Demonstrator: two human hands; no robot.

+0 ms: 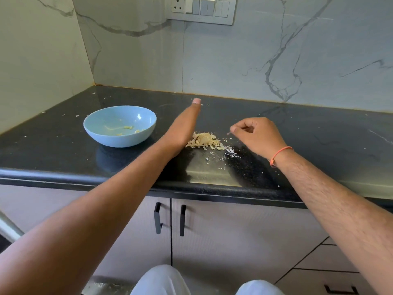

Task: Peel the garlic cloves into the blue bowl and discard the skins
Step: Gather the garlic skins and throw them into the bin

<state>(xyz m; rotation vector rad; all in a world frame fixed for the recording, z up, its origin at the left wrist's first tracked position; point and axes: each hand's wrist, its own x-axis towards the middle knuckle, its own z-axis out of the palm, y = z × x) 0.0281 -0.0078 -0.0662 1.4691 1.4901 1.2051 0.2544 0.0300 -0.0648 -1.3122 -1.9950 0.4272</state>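
Note:
A blue bowl (120, 124) stands on the black counter (63, 150) at the left, with a few peeled garlic pieces (128, 128) lying inside. A pile of pale garlic skins (205, 140) lies on the counter right of the bowl. My left hand (185, 126) stands on its edge against the left side of that pile, fingers straight and stretched away from me. My right hand (255, 135) hovers just right of the pile with its fingers curled, pinching a small scrap of skin (229, 133) between thumb and fingertip.
Small skin flakes (230, 153) are scattered on the counter in front of the pile and near the bowl. A marble-patterned wall with a switch panel (202, 9) stands behind. Cabinet doors with black handles (158, 218) are below the counter's front edge.

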